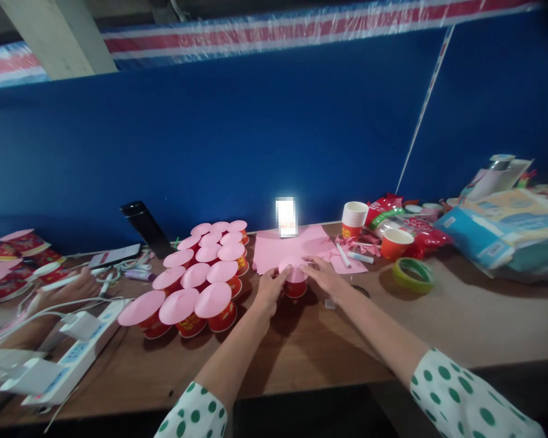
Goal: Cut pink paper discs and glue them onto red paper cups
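Between my hands an upside-down red paper cup (296, 289) stands on the table, with a round pink paper disc (292, 268) on top. My left hand (272, 288) grips the left edge of the disc, thumb over the paper. From the other side, my right hand (323, 275) holds the disc's right edge between thumb and fingers. To the left stand several rows of red cups (223, 317), each topped with a pink disc (214, 299). Pink paper sheets (267, 250) lie just behind my hands.
On the right are stacked cups (354, 219), a single cup (396, 243), green tape (413, 275), markers (343, 255) and a blue package (506, 228). A black bottle (147, 230), a power strip (80, 353) with cables and another person's hand (70, 292) are left. A blue partition (256, 134) rises behind.
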A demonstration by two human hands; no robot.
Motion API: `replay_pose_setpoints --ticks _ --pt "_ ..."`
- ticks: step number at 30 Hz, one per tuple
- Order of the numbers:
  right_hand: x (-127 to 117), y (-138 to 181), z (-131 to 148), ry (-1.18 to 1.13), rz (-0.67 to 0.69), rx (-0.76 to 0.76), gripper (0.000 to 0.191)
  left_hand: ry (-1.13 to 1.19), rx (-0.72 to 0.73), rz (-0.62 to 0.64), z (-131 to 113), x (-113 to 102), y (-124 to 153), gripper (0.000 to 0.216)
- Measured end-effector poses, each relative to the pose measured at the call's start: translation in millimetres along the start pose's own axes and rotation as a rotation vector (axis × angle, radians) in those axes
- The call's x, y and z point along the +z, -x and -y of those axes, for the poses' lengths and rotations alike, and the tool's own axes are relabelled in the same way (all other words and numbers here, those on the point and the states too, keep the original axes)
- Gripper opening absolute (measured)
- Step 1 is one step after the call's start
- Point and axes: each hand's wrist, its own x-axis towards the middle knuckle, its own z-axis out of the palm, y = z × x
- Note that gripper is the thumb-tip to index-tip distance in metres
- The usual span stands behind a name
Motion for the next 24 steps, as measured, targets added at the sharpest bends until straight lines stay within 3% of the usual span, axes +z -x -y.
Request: replay_pose_setpoints --ticks 8,14,24 --pt "0.8 2.6 -1.0 -0.013 -0.006 0.017 0.046 0.007 -0.001 -0.004 0.3 0.5 0.2 0.058" --pt "-0.8 1.7 2.5 -0.035 -0.009 0.053 0.031 -0.011 -0.008 -0.018 -0.8 -0.1 0.8 0.06" --pt "2.0 1.0 2.3 -0.063 -0.014 0.078 0.027 -0.004 -0.002 -0.017 -0.3 0.5 2.2 0.059"
